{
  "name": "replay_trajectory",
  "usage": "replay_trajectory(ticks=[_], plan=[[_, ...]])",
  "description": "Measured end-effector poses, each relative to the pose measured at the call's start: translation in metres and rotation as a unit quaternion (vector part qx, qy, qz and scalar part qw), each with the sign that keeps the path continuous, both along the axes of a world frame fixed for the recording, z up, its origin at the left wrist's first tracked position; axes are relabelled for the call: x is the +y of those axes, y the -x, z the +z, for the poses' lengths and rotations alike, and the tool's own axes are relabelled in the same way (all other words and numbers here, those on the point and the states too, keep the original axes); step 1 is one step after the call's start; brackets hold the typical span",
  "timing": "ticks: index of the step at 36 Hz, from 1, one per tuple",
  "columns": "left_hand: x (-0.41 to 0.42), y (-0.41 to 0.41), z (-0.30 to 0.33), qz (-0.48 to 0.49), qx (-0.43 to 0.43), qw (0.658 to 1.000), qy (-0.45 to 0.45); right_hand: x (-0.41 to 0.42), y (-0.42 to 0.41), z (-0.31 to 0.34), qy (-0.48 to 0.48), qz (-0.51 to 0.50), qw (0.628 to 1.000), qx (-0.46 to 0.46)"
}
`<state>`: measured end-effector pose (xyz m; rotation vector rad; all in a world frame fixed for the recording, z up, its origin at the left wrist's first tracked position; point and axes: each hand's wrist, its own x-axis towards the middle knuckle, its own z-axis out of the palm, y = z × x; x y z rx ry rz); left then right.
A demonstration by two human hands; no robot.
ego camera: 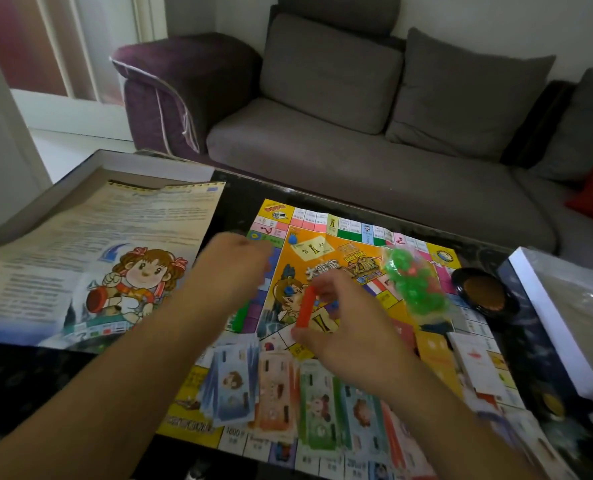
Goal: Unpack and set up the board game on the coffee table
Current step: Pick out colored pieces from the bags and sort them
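While blurred, left hand (234, 261) seemingly fisted, right hand (340, 327) pinching red piece (305, 308).

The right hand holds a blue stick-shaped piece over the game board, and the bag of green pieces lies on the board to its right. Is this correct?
Not quite: the stick-shaped piece in the right hand is red, not blue, as the head view shows. The rest holds: it is over the game board, with the bag of green pieces on the board to its right.

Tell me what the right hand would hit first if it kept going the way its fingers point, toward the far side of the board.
Probably the bag of green pieces, which lies on the game board up and right of the right hand. The hand pinches a red piece. Depth is unclear from one blurred view, so it might pass beside the bag.
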<state>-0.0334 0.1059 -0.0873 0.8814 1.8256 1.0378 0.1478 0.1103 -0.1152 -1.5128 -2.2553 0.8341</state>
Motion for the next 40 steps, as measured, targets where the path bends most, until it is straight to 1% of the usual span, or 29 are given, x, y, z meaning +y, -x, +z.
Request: replay_trajectory(ticks=[3, 4, 7, 11, 15, 18, 21, 24, 28, 30, 32, 34, 37, 38, 40], plan=[[0.009, 0.011, 0.007, 0.069, -0.093, 0.993, 0.001, 0.011, 0.027, -0.013, 0.009, 0.034, 0.998, -0.042], [0.011, 0.012, 0.008, 0.078, -0.101, 0.992, 0.002, 0.015, 0.035, -0.021, -0.001, 0.045, 0.998, -0.055], [0.014, 0.006, 0.009, 0.068, -0.103, 0.992, 0.002, 0.024, 0.050, -0.040, -0.020, 0.071, 0.996, -0.054], [0.013, -0.002, 0.008, 0.040, -0.089, 0.995, 0.000, 0.025, 0.045, -0.038, -0.033, 0.095, 0.994, -0.053], [0.005, -0.007, 0.005, -0.008, -0.066, 0.997, -0.044, 0.035, 0.004, -0.027, -0.081, 0.026, 0.992, -0.094], [0.001, -0.009, 0.004, -0.031, -0.062, 0.996, -0.046, 0.043, -0.034, -0.020, -0.103, -0.024, 0.984, -0.141], [-0.002, -0.013, 0.000, -0.050, -0.060, 0.996, -0.039, 0.051, -0.059, -0.022, -0.093, -0.038, 0.976, -0.191], [-0.003, -0.020, -0.005, -0.070, -0.043, 0.996, -0.029, 0.054, -0.064, -0.027, -0.091, -0.036, 0.975, -0.198], [-0.004, -0.030, -0.009, -0.095, -0.044, 0.994, -0.015, 0.059, -0.061, -0.031, -0.106, -0.018, 0.978, -0.180], [-0.005, -0.035, -0.011, -0.100, -0.061, 0.993, -0.007, 0.058, -0.061, -0.029, -0.105, -0.025, 0.986, -0.124], [-0.005, -0.038, -0.015, -0.098, -0.079, 0.992, 0.004, 0.054, -0.057, -0.022, -0.083, -0.024, 0.996, -0.033], [-0.005, -0.041, -0.018, -0.107, -0.112, 0.988, 0.026, 0.048, -0.051, -0.013, -0.060, 0.005, 0.997, 0.038], [-0.007, -0.042, -0.021, -0.142, -0.198, 0.969, 0.035, 0.045, -0.044, -0.004, -0.016, 0.058, 0.995, 0.075], [-0.008, -0.041, -0.022, -0.144, -0.203, 0.968, 0.028, 0.046, -0.044, -0.003, -0.002, 0.060, 0.995, 0.085], [-0.009, -0.039, -0.025, -0.128, -0.171, 0.977, 0.014, 0.051, -0.046, -0.005, 0.008, 0.033, 0.994, 0.103]])
